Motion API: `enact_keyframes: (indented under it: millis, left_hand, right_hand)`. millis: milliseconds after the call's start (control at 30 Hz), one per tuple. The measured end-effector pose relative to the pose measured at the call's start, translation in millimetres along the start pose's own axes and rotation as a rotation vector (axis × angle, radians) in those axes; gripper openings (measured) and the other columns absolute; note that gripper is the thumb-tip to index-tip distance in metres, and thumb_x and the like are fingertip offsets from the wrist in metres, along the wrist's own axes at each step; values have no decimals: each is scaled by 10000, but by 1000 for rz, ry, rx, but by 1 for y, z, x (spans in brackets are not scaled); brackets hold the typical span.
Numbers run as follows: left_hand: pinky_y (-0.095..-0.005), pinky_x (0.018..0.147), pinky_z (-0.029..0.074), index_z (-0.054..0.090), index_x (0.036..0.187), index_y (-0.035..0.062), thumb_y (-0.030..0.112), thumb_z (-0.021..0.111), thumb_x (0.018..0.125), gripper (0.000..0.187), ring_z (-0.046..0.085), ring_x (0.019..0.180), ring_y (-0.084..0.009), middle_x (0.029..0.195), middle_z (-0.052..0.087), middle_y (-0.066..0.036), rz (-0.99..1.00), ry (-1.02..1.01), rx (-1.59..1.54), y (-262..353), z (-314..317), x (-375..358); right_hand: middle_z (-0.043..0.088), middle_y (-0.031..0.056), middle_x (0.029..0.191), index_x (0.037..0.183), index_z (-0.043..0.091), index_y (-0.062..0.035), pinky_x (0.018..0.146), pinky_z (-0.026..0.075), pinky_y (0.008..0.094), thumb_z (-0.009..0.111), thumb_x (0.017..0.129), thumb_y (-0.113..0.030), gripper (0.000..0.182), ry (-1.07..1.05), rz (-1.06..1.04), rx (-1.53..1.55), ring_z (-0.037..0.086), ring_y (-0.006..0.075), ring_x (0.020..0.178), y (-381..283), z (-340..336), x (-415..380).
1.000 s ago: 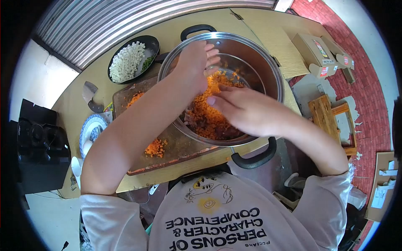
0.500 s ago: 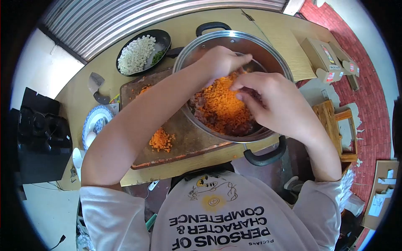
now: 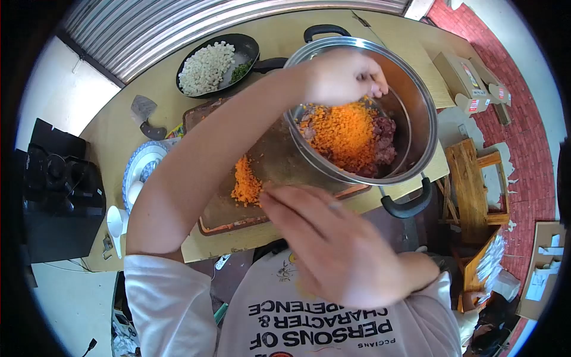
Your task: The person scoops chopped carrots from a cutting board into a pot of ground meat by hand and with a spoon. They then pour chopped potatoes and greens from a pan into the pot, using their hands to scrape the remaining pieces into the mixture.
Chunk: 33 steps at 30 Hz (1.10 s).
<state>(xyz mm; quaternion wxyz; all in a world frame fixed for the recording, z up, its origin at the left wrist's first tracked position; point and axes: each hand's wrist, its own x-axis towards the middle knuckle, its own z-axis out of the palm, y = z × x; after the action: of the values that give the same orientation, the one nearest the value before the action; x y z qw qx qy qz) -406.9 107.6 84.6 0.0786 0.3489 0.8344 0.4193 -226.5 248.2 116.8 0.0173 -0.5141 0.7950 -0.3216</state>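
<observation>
Right hand (image 3: 342, 250) is blurred, hides cutting board (image 3: 273, 149) edge at 5 o'clock. Left forearm (image 3: 223, 140) covers pot (image 3: 423, 101) rim at 10 o'clock. Shirt (image 3: 238, 324) is cut off at 6 o'clock.

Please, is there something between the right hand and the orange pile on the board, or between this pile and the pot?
Nothing visible separates the right hand from the orange pile. Toward the pot, only its raised rim; the left hand is over its far side.

Chopped orange veg (image 3: 344, 132) heaped w/ raw mince (image 3: 385, 141) in upright s/s pot (image 3: 416, 86).
</observation>
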Motion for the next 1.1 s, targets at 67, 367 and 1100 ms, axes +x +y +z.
enact_keyframes:
  millis: [67,367,1100]
  left_hand:
    - [-305,927,496,625,1157,19,173,478,1014,256,644,1017,-168,1083,690,-82,-17,51,-97,15,-18,-17]
    - [-295,972,461,636,1165,-11,187,464,1031,295,624,1057,-156,1090,684,-89,-84,522,-50,-4,-58,-140]
    - [-328,1030,398,592,1278,8,293,383,1054,419,575,1182,-276,1239,632,-156,-578,994,111,-115,27,-224]
  right_hand:
    - [447,305,1343,1305,405,156,1003,459,430,592,789,-74,595,-63,57,130,512,426,1206,18,44,15]
    - [260,404,1447,1411,188,193,1149,257,489,487,976,-250,688,364,392,121,263,518,1375,100,145,85]
    - [577,260,1210,1205,558,31,969,433,423,468,998,-227,343,222,197,284,563,358,1144,136,178,140]
